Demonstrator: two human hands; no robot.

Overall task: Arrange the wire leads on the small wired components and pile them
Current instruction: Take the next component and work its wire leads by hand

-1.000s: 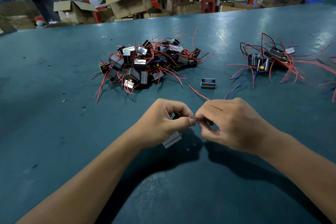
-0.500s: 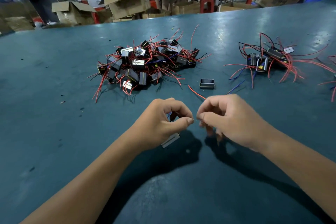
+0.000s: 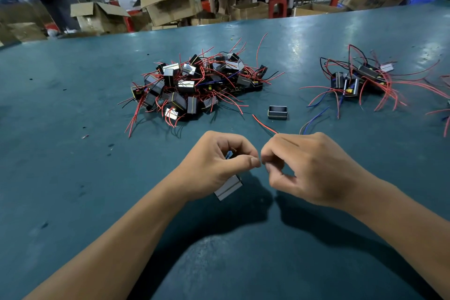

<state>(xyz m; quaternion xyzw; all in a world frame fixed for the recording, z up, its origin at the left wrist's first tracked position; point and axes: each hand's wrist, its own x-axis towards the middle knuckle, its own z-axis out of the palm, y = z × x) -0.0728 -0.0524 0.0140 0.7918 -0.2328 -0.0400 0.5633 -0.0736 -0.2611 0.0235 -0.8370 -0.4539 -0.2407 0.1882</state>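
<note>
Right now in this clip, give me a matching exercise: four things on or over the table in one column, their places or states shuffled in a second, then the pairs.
Things:
1. big pile
2. small pile
3. lone black frame
4. component

Places or states:
A. gripped in the left hand
B. far right on the table
C. alone between the two piles, no leads showing
D. beyond the left hand, a dense tangle of red leads

Pairs: 1-D, 2-B, 3-C, 4-A
</note>
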